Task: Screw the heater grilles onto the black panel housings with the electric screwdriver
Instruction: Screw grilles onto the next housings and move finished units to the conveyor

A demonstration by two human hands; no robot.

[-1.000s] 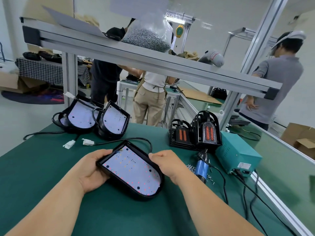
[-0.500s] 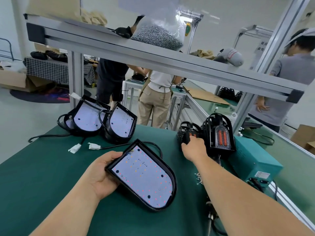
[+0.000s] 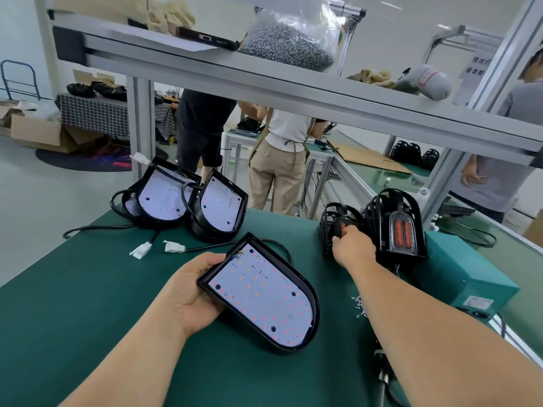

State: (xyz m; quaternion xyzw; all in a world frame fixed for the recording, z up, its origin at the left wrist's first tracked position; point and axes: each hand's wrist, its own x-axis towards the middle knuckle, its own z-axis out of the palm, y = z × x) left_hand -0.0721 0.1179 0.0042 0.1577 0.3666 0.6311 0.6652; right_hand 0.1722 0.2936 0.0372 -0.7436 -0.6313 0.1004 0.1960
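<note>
Left hand [image 3: 192,293] grips the white-faced black panel housing [image 3: 264,292] — right hand [image 3: 354,249] grasps a caged grille [image 3: 329,214].

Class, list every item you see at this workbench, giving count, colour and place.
Panel housings: three, black with white boards; one held, two leaning far left.
Heater grilles: two, black with orange elements; right side.
Power box: one, teal; right edge.
Screw bag: one, clear; top shelf.
Loose screws: several, silvery; beside power box.
Connectors: two, white; green mat, left.
Bystanders: three; beyond bench.
Left hand: grips held housing.
Right hand: grips left grille.
</note>
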